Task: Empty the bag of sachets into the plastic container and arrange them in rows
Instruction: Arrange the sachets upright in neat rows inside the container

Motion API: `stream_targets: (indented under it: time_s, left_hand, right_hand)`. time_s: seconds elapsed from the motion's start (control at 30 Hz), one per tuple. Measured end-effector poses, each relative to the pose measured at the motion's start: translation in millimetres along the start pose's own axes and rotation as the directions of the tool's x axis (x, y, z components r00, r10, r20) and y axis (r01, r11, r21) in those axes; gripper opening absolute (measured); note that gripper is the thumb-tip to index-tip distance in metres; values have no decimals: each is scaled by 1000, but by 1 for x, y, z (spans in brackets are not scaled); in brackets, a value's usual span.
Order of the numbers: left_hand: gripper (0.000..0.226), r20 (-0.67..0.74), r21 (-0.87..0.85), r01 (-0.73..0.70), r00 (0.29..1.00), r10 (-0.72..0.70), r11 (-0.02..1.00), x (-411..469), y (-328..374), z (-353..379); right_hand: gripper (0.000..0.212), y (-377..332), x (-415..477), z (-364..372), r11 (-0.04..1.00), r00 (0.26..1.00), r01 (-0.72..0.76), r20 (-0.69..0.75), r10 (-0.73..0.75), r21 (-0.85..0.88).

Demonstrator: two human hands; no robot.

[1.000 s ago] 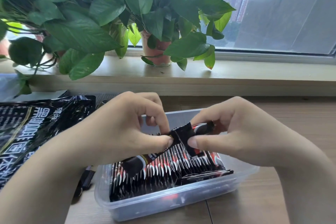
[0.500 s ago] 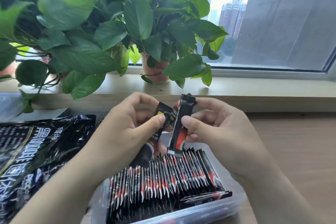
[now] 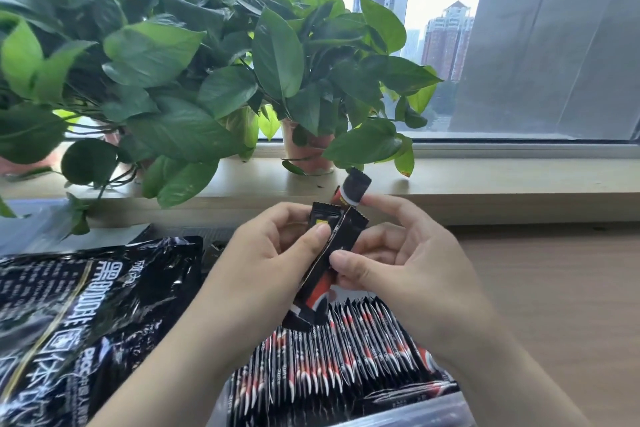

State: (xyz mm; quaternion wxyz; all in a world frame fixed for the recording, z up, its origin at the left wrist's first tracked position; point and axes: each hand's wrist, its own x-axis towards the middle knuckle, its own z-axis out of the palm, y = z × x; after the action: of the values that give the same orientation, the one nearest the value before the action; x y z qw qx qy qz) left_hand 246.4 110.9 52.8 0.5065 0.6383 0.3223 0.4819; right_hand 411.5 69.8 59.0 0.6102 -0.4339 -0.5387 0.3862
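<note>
Above the clear plastic container (image 3: pixel 446 411) both hands hold up a small bunch of black-and-red sachets (image 3: pixel 323 274). My left hand (image 3: pixel 266 253) pinches them near the top with thumb and fingers. My right hand (image 3: pixel 405 263) grips them from the right, its thumb on the front sachet, and a further sachet (image 3: pixel 353 191) sticks up between its fingertips. Inside the container stands a dense row of upright sachets (image 3: pixel 332 357), with one lying flat along the front. The black bag (image 3: pixel 69 315) lies flat at the left.
Potted plants (image 3: pixel 308 146) with big leaves stand on the window sill behind the hands. The wooden tabletop (image 3: pixel 554 288) stretches to the right of the container. A grey sheet (image 3: pixel 31 222) lies behind the bag.
Both hands have lifted the sachets from the container's row and turned them upright. The camera has tilted up, so the container now sits at the lower edge.
</note>
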Motion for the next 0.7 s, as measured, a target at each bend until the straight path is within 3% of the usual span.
stream_targets:
  time_s: [0.1,0.2,0.3,0.43,0.6,0.7]
  left_hand:
    - [8,44,25,70,997,-71,997,-2,0,1]
    - [13,102,58,164,980,-169,985,-4,-3,4]
    - [26,128,177,163,974,-187,971,-5,-6,4]
    - [52,182,200,113,972,-150,973,-6,-4,6]
    - [37,257,201,76,958,-128,977,-4,-4,5]
    - [35,179,315,53,977,-114,948,-5,-4,5]
  right_hand:
    - [82,3,0,-1,998,999,39,-27,-40,-41]
    - [86,4,-2,0,950,990,139,32,-135,-278]
    - [86,3,-4,0,884,973,232,104,-207,-406]
    - [79,3,-2,-5,917,962,252,187,-201,-310]
    - [84,1,-2,-10,865,951,286,234,-203,-411]
    - [111,-4,-5,-9,754,932,349,288,-219,-556]
